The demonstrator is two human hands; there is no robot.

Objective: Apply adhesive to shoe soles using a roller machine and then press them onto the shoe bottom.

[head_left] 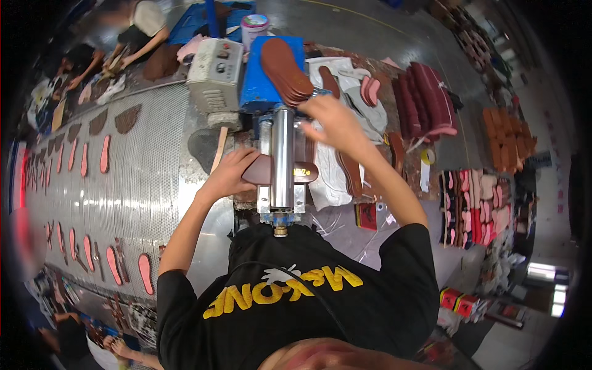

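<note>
In front of me a shiny metal roller [283, 160] stands in a small press. A brown insole [254, 171] runs crosswise beneath it, its right end with gold marking showing beyond the roller. My left hand [229, 176] grips the insole's left end. Above and right of the roller is my right hand [333, 122], fingers and thumb apart, near the lower end of a stack of brown insoles [283, 68]. That stack rests on a blue machine top [256, 86]. Nothing shows in my right hand.
A control box [214, 71] stands left of the blue top. Further left, a wide conveyor [148, 160] carries pink sole pieces. On the right lie white cloth [330, 179], more brown insoles [349, 172] and dark red bundles [425, 102]. Other people work at upper left and lower left.
</note>
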